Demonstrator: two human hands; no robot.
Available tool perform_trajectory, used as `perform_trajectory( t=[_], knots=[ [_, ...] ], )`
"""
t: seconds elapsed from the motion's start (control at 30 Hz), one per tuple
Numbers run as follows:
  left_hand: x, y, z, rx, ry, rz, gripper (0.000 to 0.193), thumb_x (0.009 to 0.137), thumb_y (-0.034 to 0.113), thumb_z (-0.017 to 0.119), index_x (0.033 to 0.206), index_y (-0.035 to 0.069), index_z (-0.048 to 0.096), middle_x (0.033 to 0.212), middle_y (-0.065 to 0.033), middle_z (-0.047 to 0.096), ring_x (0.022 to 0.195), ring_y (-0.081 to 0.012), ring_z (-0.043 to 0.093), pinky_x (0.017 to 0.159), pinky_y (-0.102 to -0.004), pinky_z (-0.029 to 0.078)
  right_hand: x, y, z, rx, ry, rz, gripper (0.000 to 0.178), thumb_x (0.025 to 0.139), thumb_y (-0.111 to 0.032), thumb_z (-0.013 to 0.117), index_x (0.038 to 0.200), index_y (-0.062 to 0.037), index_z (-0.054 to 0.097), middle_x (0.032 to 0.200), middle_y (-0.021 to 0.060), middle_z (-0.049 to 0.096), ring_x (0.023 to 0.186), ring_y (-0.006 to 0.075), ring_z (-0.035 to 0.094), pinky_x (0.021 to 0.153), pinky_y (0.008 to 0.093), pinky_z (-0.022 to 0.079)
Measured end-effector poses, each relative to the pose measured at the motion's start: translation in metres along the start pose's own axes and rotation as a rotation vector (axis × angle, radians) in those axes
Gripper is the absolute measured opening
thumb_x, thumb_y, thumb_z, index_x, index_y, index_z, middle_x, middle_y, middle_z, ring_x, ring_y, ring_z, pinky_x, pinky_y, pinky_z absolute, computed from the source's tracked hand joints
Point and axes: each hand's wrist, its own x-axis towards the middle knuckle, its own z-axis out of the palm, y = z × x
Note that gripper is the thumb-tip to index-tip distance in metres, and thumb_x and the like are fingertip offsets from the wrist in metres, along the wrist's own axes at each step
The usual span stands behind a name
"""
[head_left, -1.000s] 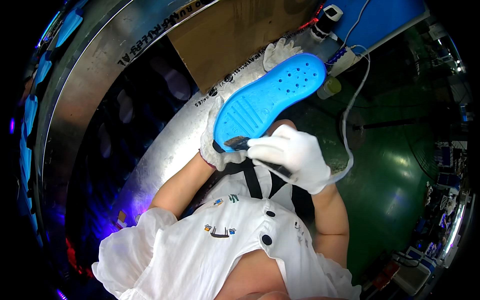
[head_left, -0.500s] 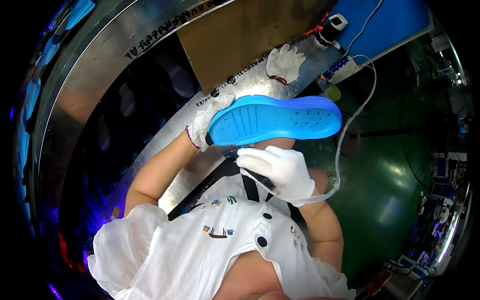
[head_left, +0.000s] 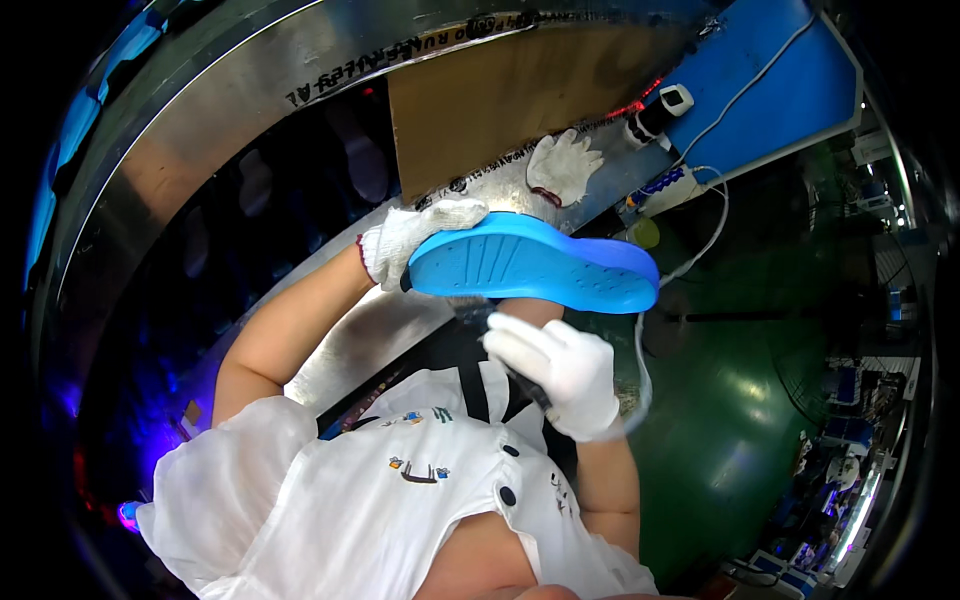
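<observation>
A bright blue shoe sole [head_left: 520, 262] is held up in front of me, its grooved inner face turned toward me and its right end shading to violet. Wrapped round its left end is my left hand [head_left: 425, 232], in a white knit glove, thumb along the upper edge. A small black piece shows at that end. Just below the sole, my white-gloved right hand [head_left: 560, 372] is closed round a dark-handled tool [head_left: 528, 388] that looks like a brush. Its blurred dark head points up-left, close to the sole's lower edge; whether they touch I cannot tell.
An empty white glove [head_left: 562, 168] lies on the metal bench beside a brown board [head_left: 500, 110]. A black-and-white device [head_left: 660, 112] with red light stands farther right. Near a blue panel [head_left: 770, 80], a pale hose [head_left: 645, 370] loops toward my right wrist. Several soles lie in the dark recess at left.
The sole has tilted, its right end dropping and its inner face showing more edge-on. My right hand has moved slightly down, still gripping the tool. The whole view has shifted a little.
</observation>
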Motion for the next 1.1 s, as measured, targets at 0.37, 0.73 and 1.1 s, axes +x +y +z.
perform_trajectory(
  t=[0.37,0.73,1.1],
  knots=[
    [0.002,0.007,-0.010,0.105,0.054,0.207,0.050,0.092,0.052,0.059,0.114,0.008,0.062,0.105,-0.0110,0.064,0.088,-0.0170,0.064,0.079,-0.0301,0.055,0.003,0.015,-0.008,-0.036,0.217,-0.023,0.025,0.073,-0.014,0.073,0.098,-0.0125,0.072,0.105,0.0060,0.072,0.060,0.0202,0.058,0.050,0.0293,0.049],
    [-0.011,0.029,-0.005,-0.110,-0.081,0.144,0.047,0.093,0.052,0.057,0.098,0.006,0.055,0.092,-0.0157,0.062,0.083,-0.0323,0.069,0.064,-0.0444,0.059,-0.005,0.018,-0.028,-0.040,0.191,0.007,0.030,0.067,-0.004,0.080,0.096,-0.0083,0.072,0.101,0.0115,0.073,0.060,0.0224,0.059,0.054,0.0291,0.048],
    [-0.017,0.119,0.030,-0.734,-0.418,0.520,0.088,0.088,0.074,0.046,0.144,0.007,0.041,0.117,-0.0284,0.059,0.090,-0.0375,0.066,0.078,-0.0497,0.057,-0.011,0.035,-0.015,0.377,0.540,0.143,0.031,0.065,0.000,0.081,0.093,-0.0026,0.071,0.098,0.0118,0.074,0.073,0.0212,0.062,0.067,0.0304,0.051]
  ],
)
